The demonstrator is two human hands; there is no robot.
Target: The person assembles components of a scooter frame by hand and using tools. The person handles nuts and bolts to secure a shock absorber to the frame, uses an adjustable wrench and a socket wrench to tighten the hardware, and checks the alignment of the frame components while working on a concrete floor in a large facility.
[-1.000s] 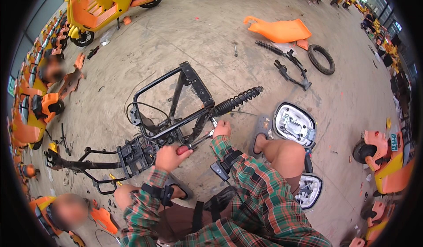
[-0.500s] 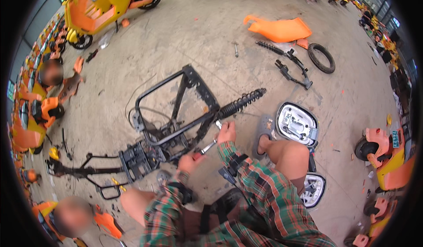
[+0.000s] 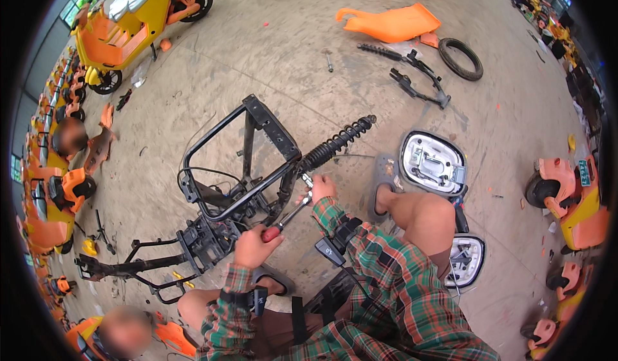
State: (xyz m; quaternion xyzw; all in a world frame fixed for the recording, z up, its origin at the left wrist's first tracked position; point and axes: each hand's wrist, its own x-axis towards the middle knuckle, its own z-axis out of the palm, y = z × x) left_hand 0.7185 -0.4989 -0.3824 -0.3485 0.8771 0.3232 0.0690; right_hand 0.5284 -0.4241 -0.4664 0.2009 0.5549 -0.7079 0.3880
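My left hand [image 3: 252, 247] is closed round the red handle of a socket wrench [image 3: 293, 215]. The fingers of my right hand [image 3: 324, 189] are closed at the wrench's silver head, which meets the near end of a black coil-spring shock absorber [image 3: 336, 144]. That shock absorber sticks out from the corner of a black scooter frame [image 3: 239, 197], which lies on the concrete floor in front of me. Exactly how the socket sits on its fastener is too small to make out.
An orange body panel [image 3: 393, 23], a black tyre [image 3: 460, 59] and a black fork part [image 3: 421, 90] lie far right. An open white-lined case [image 3: 432, 162] stands beside my right foot. Yellow-orange scooters [image 3: 129, 29] line the left, near other people.
The wrench's head has come up against the shock absorber's mount, where it was apart before. My left hand has moved left a little with the handle. The whole view has shifted slightly.
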